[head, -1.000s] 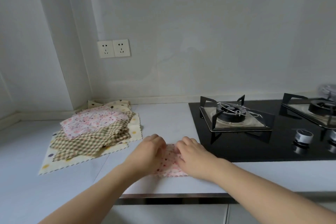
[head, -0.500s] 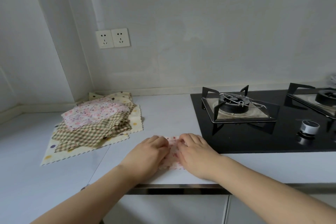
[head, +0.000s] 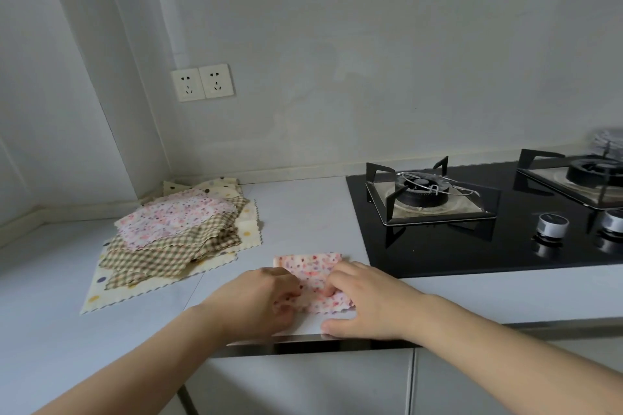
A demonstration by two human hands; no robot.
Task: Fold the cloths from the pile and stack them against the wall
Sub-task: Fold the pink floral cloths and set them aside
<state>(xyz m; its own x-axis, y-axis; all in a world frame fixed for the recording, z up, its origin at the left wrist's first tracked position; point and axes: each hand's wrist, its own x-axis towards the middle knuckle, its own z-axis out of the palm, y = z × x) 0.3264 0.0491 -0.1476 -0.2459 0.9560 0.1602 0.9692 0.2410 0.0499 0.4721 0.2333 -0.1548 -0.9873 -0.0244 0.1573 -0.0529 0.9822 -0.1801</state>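
The cloth [head: 312,274] I am folding lies flat at the counter's [head: 303,216] front edge, just left of the hob [head: 472,246], its long axis running away from me toward the wall [head: 371,77]. My left hand [head: 259,300] covers its near left corner with fingers curled onto the fabric; my right hand [head: 367,300] pinches a small ridge at its right side, thumb down on the counter. Both are equally near, one either side. I judge the next fold goes along that axis. The pile [head: 175,236] sits well off to my left, in the corner. No folded stack shows against the wall yet.
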